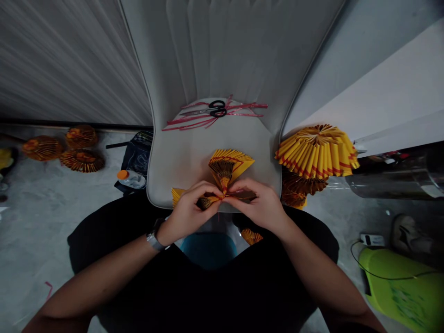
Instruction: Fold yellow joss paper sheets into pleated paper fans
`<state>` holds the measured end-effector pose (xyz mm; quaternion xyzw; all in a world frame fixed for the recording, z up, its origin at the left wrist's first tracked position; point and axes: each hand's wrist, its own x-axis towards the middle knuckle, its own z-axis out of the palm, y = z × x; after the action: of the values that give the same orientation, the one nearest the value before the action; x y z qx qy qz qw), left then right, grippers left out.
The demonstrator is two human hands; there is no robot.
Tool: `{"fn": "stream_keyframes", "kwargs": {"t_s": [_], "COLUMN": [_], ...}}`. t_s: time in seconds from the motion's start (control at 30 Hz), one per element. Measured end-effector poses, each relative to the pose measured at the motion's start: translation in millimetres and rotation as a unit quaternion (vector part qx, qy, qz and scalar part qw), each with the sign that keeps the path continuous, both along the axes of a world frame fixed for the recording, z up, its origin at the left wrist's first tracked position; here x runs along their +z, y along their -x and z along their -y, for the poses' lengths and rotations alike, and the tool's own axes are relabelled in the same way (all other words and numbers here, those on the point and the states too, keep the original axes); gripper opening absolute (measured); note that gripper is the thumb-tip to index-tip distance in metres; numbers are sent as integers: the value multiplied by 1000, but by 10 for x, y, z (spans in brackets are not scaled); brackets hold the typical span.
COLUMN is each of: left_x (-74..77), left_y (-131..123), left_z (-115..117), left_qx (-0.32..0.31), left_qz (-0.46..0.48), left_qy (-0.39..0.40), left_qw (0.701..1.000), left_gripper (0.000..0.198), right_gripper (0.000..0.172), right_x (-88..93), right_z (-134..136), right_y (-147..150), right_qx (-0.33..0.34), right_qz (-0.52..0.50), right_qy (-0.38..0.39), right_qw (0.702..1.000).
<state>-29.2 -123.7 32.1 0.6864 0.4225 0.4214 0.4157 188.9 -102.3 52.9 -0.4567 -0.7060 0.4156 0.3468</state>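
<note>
As we look down on the pale padded chair seat [173, 157], we see the left hand [189, 208] and the right hand [255, 203] brought together just above its front edge. Both hands are narrowly closed, their fingertips [217, 190] pinching the waist of a pleated yellow paper fan [229, 164] with red-striped edges. The fan lies over the front of the seat, between the hands, its upper pleats splayed and a second gathered portion pressed in at the pinch. We judge the step in hand to be gathering these pleats at the centre; the loose folds call for a firm pinch before either hand lets go. Behind the fan, black-handled scissors [217, 108] lie on tangled pink ribbon [243, 106]. To the right, a large pleated rosette [317, 152] rests beside the seat, above darker rosettes [304, 185]; more rosettes [81, 160] lie on the concrete floor [45, 222] at left, not far from a water bottle [132, 179] with an orange cap.
</note>
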Motion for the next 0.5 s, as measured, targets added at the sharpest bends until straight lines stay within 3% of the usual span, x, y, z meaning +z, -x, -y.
{"fn": "stream_keyframes", "kwargs": {"t_s": [0.37, 0.5], "left_x": [36, 56], "left_y": [4, 109], "left_z": [-11, -5], "left_qx": [-25, -58], "left_qz": [-20, -116], "left_qy": [-4, -8], "left_qw": [999, 992], "left_gripper": [16, 39], "right_gripper": [24, 28], "right_x": [32, 61], "right_z": [-6, -31], "right_y": [-32, -32], "right_qx": [29, 30], "right_qz": [21, 58], "right_qy": [0, 32], "right_qw": [999, 997]}}
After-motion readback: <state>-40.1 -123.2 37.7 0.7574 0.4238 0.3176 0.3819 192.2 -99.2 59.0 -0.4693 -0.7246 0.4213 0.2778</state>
